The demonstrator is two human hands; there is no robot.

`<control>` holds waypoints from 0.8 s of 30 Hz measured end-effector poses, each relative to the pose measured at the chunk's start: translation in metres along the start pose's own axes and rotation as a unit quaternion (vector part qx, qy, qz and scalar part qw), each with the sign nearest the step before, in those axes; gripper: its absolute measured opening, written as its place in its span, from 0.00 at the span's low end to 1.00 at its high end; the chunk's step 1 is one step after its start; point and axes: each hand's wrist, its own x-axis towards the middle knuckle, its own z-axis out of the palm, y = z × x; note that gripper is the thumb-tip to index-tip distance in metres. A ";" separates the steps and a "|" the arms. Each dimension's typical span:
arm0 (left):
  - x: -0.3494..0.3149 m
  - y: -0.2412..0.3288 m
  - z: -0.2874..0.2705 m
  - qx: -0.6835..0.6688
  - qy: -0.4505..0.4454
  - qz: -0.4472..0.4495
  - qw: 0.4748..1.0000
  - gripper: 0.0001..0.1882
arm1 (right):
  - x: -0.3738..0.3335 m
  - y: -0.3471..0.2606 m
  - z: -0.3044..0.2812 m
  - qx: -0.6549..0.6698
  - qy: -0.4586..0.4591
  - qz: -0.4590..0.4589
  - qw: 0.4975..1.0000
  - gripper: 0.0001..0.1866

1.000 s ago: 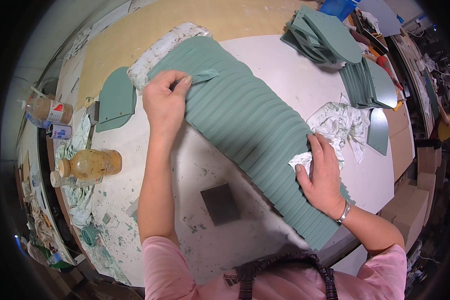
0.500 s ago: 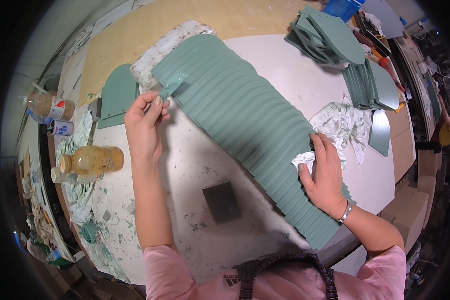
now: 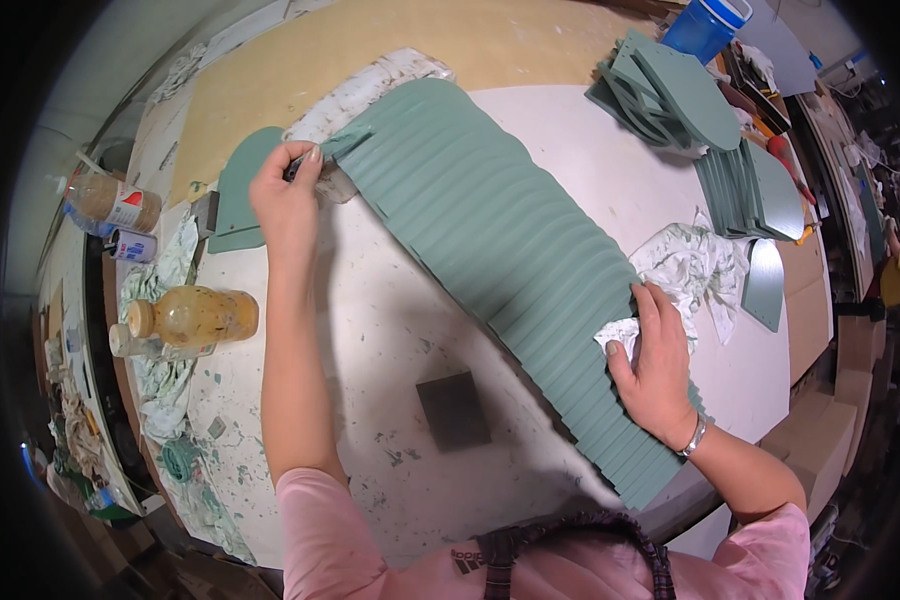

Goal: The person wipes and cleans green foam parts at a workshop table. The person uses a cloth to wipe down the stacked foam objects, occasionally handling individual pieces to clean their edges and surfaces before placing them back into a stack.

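Observation:
A long row of overlapping green panels (image 3: pixel 490 220) with rounded ends runs diagonally across the white table. My left hand (image 3: pixel 292 190) is closed in a pinch at the row's far left corner. It grips a thin, glossy green strip (image 3: pixel 348 139) that lies against the panel there; I cannot make out what the strip is. My right hand (image 3: pixel 658 370) lies on the near right part of the row, fingers partly bent over a crumpled white cloth (image 3: pixel 613 334). Behind the row's far end is a white, stained padded bundle (image 3: pixel 370 88).
At left stand a bottle of yellow liquid (image 3: pixel 205 315), a bottle of brownish liquid (image 3: pixel 120 203) and a small can (image 3: pixel 133 245). A dark square pad (image 3: pixel 453 411) lies before me. More green panels (image 3: pixel 670 90) are stacked far right, near a crumpled white cloth (image 3: pixel 698 262).
My left hand has moved up and slightly left, bringing the green strip to the row's far corner. My right hand stays on the panels. The whole view has shifted slightly.

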 end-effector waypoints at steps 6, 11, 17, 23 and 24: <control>0.009 -0.014 -0.003 0.048 -0.009 0.048 0.998 0.03 | 0.002 0.001 0.001 0.001 0.005 -0.004 1.000 0.37; 0.005 -0.010 -0.001 0.047 0.020 0.008 0.999 0.02 | 0.002 -0.001 -0.001 -0.002 0.004 -0.002 1.000 0.37; -0.009 0.006 -0.014 0.003 0.023 0.008 1.000 0.03 | -0.002 0.001 0.000 -0.004 0.007 -0.003 1.000 0.36; -0.094 0.019 -0.095 0.076 0.067 -0.007 0.995 0.04 | -0.004 0.000 0.010 -0.002 0.011 -0.005 1.000 0.36; -0.110 0.018 -0.111 0.056 0.074 -0.022 0.995 0.03 | -0.002 0.000 0.009 0.005 0.024 -0.011 1.000 0.33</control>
